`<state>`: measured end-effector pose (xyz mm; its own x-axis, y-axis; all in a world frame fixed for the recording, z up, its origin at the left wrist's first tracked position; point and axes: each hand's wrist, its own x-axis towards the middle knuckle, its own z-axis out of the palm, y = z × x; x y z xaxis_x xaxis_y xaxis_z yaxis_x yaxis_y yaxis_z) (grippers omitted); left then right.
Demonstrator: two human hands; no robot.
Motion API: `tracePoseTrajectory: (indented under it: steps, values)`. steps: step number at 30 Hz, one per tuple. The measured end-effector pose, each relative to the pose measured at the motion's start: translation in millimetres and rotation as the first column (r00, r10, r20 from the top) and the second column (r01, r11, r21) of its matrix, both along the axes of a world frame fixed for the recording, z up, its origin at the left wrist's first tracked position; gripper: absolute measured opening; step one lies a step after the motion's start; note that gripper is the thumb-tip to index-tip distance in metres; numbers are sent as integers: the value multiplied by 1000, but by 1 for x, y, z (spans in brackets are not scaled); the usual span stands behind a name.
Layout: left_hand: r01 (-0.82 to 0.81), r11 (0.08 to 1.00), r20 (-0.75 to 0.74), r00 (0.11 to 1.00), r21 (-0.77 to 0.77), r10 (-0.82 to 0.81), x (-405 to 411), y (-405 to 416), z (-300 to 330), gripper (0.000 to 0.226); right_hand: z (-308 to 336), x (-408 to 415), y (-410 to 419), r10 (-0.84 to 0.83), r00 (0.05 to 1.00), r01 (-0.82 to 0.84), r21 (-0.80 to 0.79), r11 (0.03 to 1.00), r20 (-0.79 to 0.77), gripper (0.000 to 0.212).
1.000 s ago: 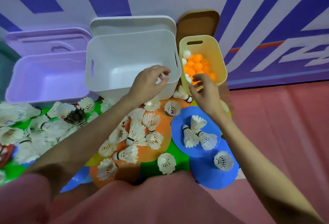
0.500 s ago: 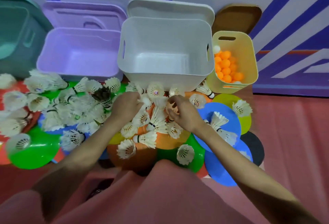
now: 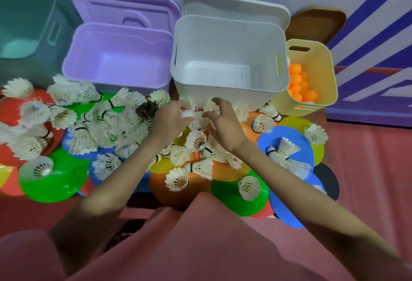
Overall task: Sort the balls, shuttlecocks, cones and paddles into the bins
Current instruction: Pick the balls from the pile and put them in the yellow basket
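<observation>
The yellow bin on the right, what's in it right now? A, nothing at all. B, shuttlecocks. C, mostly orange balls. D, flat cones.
C: the yellow bin shows a heap of orange balls inside, while the shuttlecocks and cones lie on the floor in front of the bins.

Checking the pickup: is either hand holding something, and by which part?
The left hand grips a white shuttlecock, apparently by its cork end. The right hand hovers with fingers spread, holding nothing clearly.
</observation>
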<state>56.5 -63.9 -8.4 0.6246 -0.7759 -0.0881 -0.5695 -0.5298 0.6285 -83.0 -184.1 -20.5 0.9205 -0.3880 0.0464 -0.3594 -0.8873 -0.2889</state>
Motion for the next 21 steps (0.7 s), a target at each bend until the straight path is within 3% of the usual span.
tracePoseTrajectory:
  steps: [8,14,18,21]
  values:
    - [77,995,49,996,-68,-74,8,31,3,33,-10,37,1,222,956,-258,-183,949,-193,11]
    - [92,993,71,994,-81,-86,6,32,-3,33,-10,46,-1,286,910,-380,-326,866,-299,17]
    - [103,990,74,993,-94,-97,8,30,-5,32,-17,49,-3,329,907,-401,-305,864,-261,12]
    - [112,988,101,990,-103,-102,9,29,-2,31,-15,45,-6,326,930,-355,-186,916,-167,11]
